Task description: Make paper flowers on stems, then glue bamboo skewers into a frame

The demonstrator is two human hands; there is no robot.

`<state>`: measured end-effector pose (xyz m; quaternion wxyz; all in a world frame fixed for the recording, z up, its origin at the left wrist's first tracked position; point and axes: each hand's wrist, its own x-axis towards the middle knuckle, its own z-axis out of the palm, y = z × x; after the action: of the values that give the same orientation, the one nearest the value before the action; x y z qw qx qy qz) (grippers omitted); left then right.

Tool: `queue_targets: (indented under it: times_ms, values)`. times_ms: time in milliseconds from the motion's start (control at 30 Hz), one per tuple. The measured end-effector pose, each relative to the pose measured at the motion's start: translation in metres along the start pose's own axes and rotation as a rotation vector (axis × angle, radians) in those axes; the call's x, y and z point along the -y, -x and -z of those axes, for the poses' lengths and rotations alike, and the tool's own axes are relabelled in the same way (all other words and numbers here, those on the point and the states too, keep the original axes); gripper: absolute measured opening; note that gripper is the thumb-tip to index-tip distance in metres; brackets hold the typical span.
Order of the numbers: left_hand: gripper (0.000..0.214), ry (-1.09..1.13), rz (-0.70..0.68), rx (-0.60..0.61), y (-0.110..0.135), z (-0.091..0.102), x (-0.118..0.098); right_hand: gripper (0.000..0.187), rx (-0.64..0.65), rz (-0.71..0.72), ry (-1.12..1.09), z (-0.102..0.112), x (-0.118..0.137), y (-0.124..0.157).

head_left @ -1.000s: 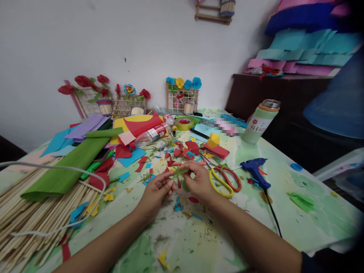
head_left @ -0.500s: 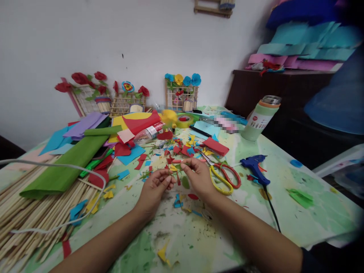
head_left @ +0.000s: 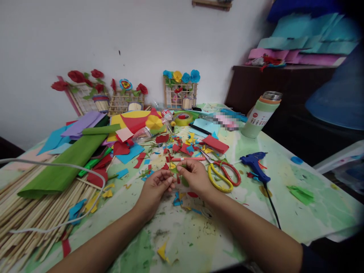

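My left hand [head_left: 156,186] and my right hand [head_left: 195,175] meet over the middle of the table, fingers pinched together on a small green paper piece [head_left: 176,171] held between them. Red, blue and yellow paper scraps [head_left: 170,151] lie scattered just beyond the hands. Yellow-and-red-handled scissors [head_left: 222,174] rest right of my right hand, and a blue glue gun [head_left: 254,165] lies further right.
A green paper roll [head_left: 65,163] and a pile of bamboo sticks [head_left: 31,216] fill the left side, with a white cord [head_left: 57,167] over them. A plastic bottle [head_left: 148,131], tape roll [head_left: 183,118], green flask [head_left: 260,115] and paper-flower frames [head_left: 180,91] stand behind. A dark cabinet [head_left: 256,91] is at right.
Both hands stayed together on the green piece, the fingers shifting slightly. A yellow object near the plastic bottle moved leftward across the table. The view tilted a little.
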<state>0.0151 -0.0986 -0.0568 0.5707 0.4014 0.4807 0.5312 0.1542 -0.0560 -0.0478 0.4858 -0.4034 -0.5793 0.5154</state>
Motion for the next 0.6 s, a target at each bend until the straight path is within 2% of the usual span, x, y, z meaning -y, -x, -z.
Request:
queue_targets:
  times_ms: [233, 367, 467, 600]
  values:
    - [0.028, 0.036, 0.022, 0.001, -0.0002, 0.0003, -0.0019, 0.011, 0.038, 0.044, 0.136, 0.0013, -0.0004, 0.0019]
    - [0.029, 0.006, 0.015, 0.036, 0.0006, 0.0007, -0.0014, 0.012, 0.005, 0.076, 0.274, 0.0030, -0.0048, 0.0009]
    - [0.036, 0.000, -0.004, 0.059, 0.0011, 0.0009, 0.0001, 0.012, -0.026, 0.091, 0.271, 0.0039, -0.0064, -0.0008]
    - [0.049, 0.006, -0.016, 0.075, 0.0005, 0.0010, 0.0010, 0.012, 0.032, 0.063, 0.216, 0.0033, -0.0021, -0.0004]
